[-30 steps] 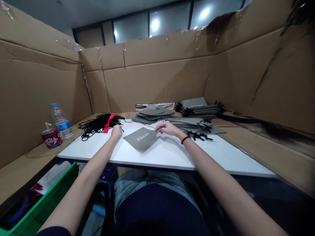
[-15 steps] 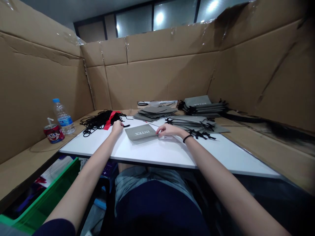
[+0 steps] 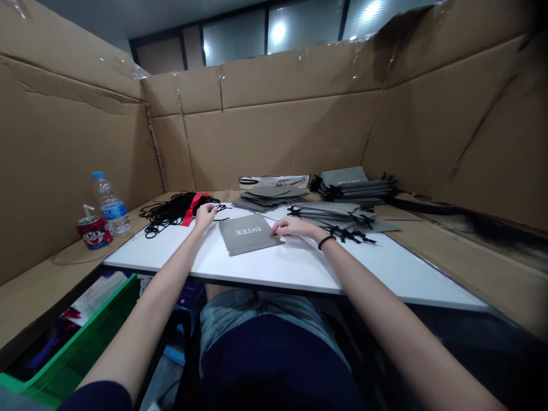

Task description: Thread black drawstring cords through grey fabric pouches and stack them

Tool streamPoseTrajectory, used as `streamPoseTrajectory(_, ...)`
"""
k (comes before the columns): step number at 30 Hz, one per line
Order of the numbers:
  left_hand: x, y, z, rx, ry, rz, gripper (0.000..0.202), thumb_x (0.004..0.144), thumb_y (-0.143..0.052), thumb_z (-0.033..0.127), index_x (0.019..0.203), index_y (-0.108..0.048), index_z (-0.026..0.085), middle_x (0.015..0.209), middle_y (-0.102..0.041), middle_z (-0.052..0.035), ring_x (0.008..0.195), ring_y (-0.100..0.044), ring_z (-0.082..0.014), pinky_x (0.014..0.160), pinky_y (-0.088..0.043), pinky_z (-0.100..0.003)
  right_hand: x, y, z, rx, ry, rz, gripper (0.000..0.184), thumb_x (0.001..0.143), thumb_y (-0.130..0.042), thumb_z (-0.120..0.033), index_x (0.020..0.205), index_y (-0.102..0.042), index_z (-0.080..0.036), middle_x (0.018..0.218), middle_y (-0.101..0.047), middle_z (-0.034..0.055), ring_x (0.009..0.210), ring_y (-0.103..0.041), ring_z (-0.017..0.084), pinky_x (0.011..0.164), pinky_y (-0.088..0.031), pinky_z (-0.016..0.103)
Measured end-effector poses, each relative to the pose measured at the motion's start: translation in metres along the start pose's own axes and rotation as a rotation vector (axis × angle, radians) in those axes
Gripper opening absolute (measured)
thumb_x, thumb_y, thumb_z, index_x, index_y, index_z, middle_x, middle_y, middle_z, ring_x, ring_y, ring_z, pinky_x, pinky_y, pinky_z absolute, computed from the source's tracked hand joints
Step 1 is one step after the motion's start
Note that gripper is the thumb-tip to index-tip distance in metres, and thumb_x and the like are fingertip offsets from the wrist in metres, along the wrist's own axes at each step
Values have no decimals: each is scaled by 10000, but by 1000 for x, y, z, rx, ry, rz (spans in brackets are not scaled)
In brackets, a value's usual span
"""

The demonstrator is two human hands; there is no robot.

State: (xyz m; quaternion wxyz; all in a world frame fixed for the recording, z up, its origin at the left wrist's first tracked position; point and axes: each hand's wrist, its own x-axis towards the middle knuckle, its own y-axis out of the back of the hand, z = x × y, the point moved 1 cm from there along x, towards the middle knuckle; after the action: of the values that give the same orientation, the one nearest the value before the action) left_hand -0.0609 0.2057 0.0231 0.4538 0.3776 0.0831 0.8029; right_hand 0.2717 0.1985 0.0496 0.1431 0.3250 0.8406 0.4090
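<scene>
A flat grey paper bag (image 3: 248, 241) printed INTEX lies on the white tabletop in front of me, its lettering upside down from my side. My right hand (image 3: 294, 227) pinches the bag's right edge between thumb and fingers. To the left of the bag, my left hand (image 3: 205, 217) is closed in a pinch on a thin black cord (image 3: 223, 220), which sticks out to the right of the fingers. A heap of black cords (image 3: 169, 210) with a red band (image 3: 188, 212) across it lies just beyond and left of that hand.
Behind the bag sits a stack of plain grey bags (image 3: 268, 197). Corded bags (image 3: 329, 212) and another corded pile (image 3: 355, 185) lie to the right. A water bottle (image 3: 112, 206) and a red can (image 3: 94, 233) with a straw stand left. Cardboard walls (image 3: 274, 131) enclose the table.
The bag has come down from a tilt to lie flatter, its printed face showing more fully. My left hand has shifted slightly up and away. My right hand stays at the bag's right edge.
</scene>
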Motion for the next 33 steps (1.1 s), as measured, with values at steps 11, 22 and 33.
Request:
streamPoseTrajectory(11, 2, -3, 7, -164, -30, -42, 283, 711, -527, 116, 937, -697, 121, 1009, -714, -118, 914, -651, -206, 810, -489, -286, 5, -2, 5, 27, 7, -11, 389, 657, -546, -392, 875, -726, -125, 708, -619, 33, 637, -482, 139, 576, -340, 241)
streamPoseTrajectory(22, -10, 4, 13, 20, -32, -62, 133, 647, -621, 190, 723, -716, 136, 739, -710, -69, 754, -638, -225, 716, -467, -287, 6, -2, 4, 5, 7, -10, 385, 652, -553, -387, 882, -735, -138, 739, -646, 38, 670, -506, 151, 608, -358, 247)
streamPoseTrajectory(33, -3, 13, -1, 43, 77, 18, 153, 622, -672, 173, 750, -753, 152, 827, -749, -106, 822, -670, -254, 735, -484, -304, 5, -2, 2, -4, 14, -10, 383, 662, -555, -389, 885, -736, -136, 784, -671, 55, 710, -543, 166, 631, -381, 253)
